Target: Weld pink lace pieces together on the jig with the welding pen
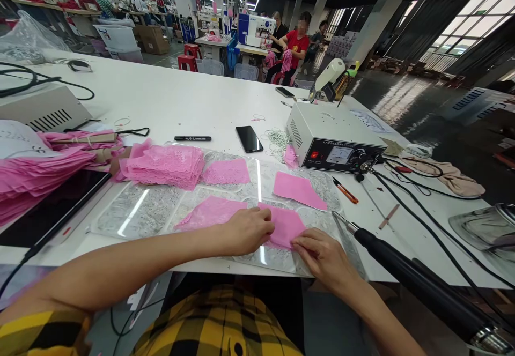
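On a glossy grey-marbled mat (132,211) lies a plain pink fabric piece (287,224) between my hands. My left hand (251,231), fingers curled together, grips its left edge, where it meets a pink lace piece (213,211). With thumb and fingertips pinched, my right hand (324,257) holds its lower right corner. Another plain pink piece (300,188) lies just beyond. Farther left are a single lace piece (226,172) and a thick stack of pink lace pieces (164,164). A black pen-like tool (402,259) with a metal tip lies right of my right hand.
A grey control box (333,136) with a dial and cables stands at the back right. Near it are a phone (249,139), an orange cutter (345,190) and a glass jar (488,232). Pink bundles (60,168) rest on a black tablet-like slab (52,211) at left.
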Demonstrator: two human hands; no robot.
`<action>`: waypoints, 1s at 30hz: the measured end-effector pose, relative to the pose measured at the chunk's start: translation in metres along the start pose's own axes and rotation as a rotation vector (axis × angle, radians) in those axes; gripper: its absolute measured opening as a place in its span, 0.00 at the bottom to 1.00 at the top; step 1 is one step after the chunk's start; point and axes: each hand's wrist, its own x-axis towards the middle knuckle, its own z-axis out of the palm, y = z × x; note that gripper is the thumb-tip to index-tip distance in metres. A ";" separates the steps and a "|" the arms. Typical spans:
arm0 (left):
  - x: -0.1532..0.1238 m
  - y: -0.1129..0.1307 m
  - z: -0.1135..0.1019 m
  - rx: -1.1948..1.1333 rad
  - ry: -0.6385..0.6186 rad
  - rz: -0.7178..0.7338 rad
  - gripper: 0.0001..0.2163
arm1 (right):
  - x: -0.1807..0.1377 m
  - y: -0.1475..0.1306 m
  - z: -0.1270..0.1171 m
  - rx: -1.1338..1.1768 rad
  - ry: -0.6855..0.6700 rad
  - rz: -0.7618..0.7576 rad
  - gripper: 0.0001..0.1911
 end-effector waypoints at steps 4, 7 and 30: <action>0.002 -0.001 -0.006 -0.067 -0.021 -0.040 0.09 | 0.000 0.001 -0.001 0.004 -0.012 0.000 0.10; 0.003 -0.002 -0.007 -0.090 -0.026 -0.050 0.10 | -0.003 0.004 -0.006 0.024 0.001 0.017 0.10; -0.003 0.007 -0.009 -0.029 -0.036 -0.041 0.07 | -0.007 -0.008 0.001 -0.004 0.071 -0.066 0.07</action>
